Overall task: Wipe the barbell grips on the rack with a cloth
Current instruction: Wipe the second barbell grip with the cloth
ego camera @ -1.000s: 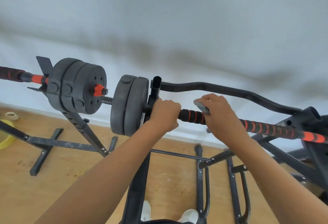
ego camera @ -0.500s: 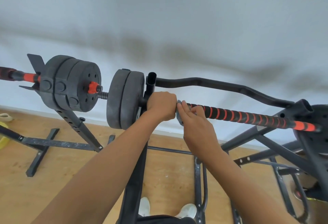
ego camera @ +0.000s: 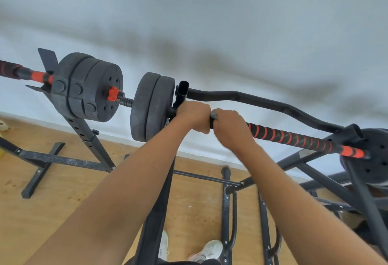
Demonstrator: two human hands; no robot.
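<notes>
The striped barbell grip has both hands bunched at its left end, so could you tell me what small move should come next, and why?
Probably slide the right hand with its cloth rightward along the grip; the left hand steadies the bar, and the exposed stripes lie to the right.

Two bare hands grip one black-and-red spiral-wrapped barbell grip at three o'clock. Weight plates — two round black discs at centre, three more at nine o'clock. One red threaded collar nut between the stacks. Two white shoes at six o'clock — one curved black steel bar behind.
</notes>
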